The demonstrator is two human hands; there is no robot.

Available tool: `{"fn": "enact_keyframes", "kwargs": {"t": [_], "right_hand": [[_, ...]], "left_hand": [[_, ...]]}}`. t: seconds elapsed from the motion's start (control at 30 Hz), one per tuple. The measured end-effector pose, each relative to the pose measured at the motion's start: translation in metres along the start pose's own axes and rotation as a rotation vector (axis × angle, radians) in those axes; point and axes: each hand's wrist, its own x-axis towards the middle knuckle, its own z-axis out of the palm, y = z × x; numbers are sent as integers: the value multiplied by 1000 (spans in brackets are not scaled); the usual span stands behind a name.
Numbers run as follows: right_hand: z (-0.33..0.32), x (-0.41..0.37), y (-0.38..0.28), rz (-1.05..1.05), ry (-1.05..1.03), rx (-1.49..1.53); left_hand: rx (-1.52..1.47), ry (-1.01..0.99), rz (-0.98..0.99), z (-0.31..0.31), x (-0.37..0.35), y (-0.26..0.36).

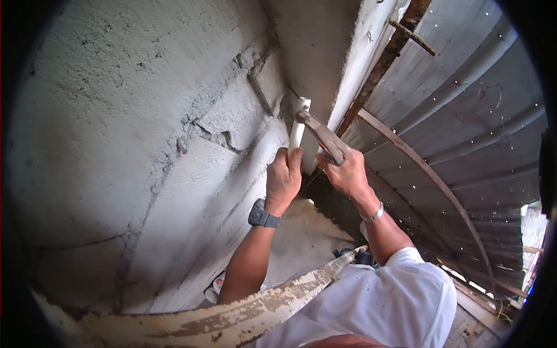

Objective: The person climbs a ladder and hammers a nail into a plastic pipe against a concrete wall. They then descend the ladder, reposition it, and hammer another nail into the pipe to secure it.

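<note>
Our left hand point(283, 181) clasps the white pipe point(297, 132) against the wall point(145, 145); our right hand point(348, 173) grasps the hammer point(320, 133), its head at the pipe's top. Seemingly mid-hammering; the next blow needs steady aim.

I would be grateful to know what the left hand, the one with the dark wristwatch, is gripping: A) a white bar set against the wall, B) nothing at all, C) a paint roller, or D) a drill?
A: the left hand is closed round a white bar held against the grey wall, while the right hand grips a hammer beside it.
</note>
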Motion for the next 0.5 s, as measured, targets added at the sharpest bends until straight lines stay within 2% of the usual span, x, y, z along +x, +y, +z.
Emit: {"fn": "enact_keyframes", "kwargs": {"t": [0.03, 0.07, 0.1, 0.17, 0.2, 0.23, 0.3, 0.33, 0.37, 0.43, 0.5], "right_hand": [[-6, -3, -11, -47, -20, 18], [-17, -5, -21, -264, 17, 9], [-23, -10, -23, -249, 13, -101], [-29, -2, -33, -445, 132, 364], [-27, 3, -39, -538, 97, 605], [-19, 4, -33, -544, 101, 607], [-1, 7, -19, -180, 149, -48], [2, 25, -17, 67, -60, -16], [-4, 26, -20, 312, -178, -157], [-14, 21, -30, -142, 6, -36], [-23, -5, -25, 27, 89, 353]], "left_hand": [[0, 4, -11, -3, 4, 4], [-30, -30, -41, -6, -2, 7], [-65, -52, -50, -6, -2, 11], [-143, -53, -112, -4, -5, 14], [-154, -45, -126, -4, -4, 18], [-165, -38, -136, -3, -3, 21], [-160, -37, -138, -1, -3, 25], [-80, -38, -89, 1, -4, 24], [3, -38, -34, 2, -2, 23], [15, 5, 21, 0, 8, 26], [-80, -91, -135, -3, -3, 34]]}}
